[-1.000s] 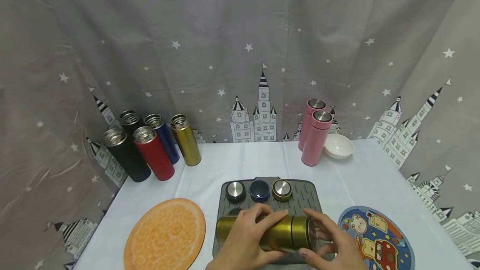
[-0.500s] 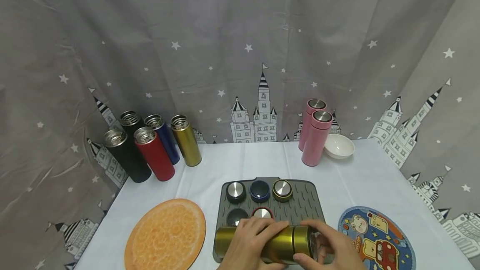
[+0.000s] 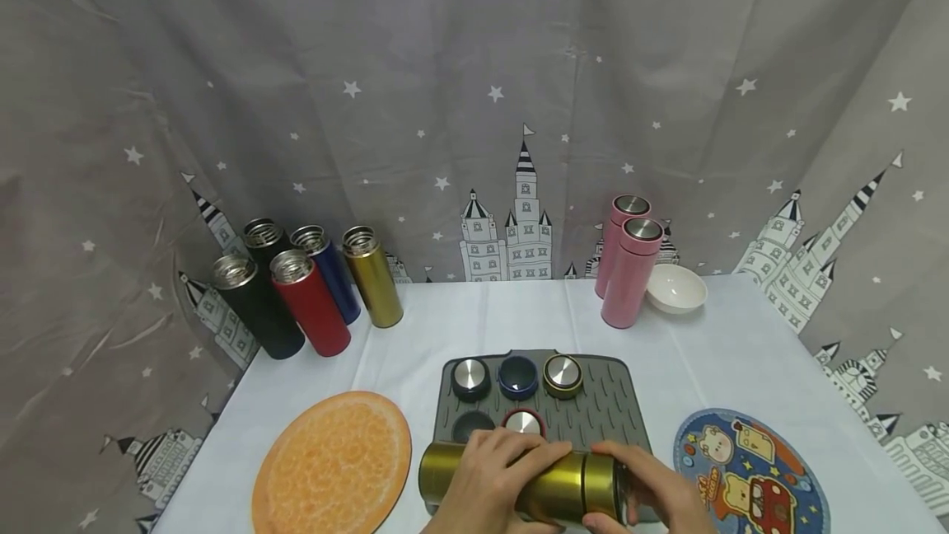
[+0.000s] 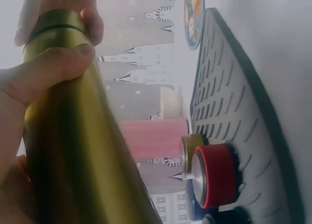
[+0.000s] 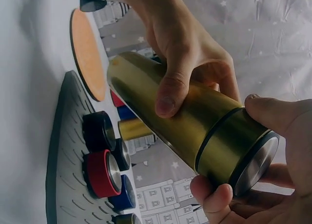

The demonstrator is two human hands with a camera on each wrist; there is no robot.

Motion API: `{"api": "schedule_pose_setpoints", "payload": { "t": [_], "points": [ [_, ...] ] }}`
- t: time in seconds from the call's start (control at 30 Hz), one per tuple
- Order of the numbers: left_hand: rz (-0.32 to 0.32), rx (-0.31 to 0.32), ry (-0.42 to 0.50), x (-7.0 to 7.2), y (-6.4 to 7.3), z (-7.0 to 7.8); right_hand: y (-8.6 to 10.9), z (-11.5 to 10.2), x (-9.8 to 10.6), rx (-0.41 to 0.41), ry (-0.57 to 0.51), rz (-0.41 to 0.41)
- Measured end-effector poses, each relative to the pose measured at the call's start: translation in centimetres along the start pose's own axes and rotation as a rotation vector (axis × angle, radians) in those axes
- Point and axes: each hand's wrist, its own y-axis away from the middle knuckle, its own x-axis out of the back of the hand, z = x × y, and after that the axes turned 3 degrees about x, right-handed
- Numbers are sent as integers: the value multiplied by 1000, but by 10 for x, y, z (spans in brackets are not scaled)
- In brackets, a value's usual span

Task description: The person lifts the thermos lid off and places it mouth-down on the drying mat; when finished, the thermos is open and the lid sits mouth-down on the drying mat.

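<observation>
Head: gold bottle (image 3: 554, 486), seemingly within fingers (image 3: 539, 458)

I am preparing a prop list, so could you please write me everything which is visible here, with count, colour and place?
Held bottle: 1, gold, lidded, on its side at centre front
Loose lids: 5, two dark, one blue, one gold, one red, on the ridged mat
Ridged mat: 1, grey, centre front
Open bottles: 5, two dark, one red, one blue, one gold, left rear
Pink bottles: 2, pink, lidded, right rear
Bowl: 1, white, beside the pink bottles
Round disc: 1, orange, left front
Cartoon mat: 1, blue, right front
Table covering: 1, white, underneath
Backdrop: 1, grey with stars and castles, behind
Left hand: 1, gripping the bottle's body
Right hand: 1, gripping its lid end
</observation>
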Motion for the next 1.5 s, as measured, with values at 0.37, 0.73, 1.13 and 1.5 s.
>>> {"api": "schedule_pose_setpoints", "payload": {
  "t": [0.37, 0.73, 1.13, 1.5],
  "points": [
    [76, -11, -18, -1, 0, -4, -7, -9, -5, -2, 150, 42],
    [77, 73, -116, -1, 4, -7, -18, -10, -6, 8, 187, 18],
    [202, 91, -148, -4, 8, -6, -34, -24, -14, -322, 215, 27],
    [129, 83, -159, 3, 4, -1, -34, -29, -15, -508, 49, 64]
  ]
}}
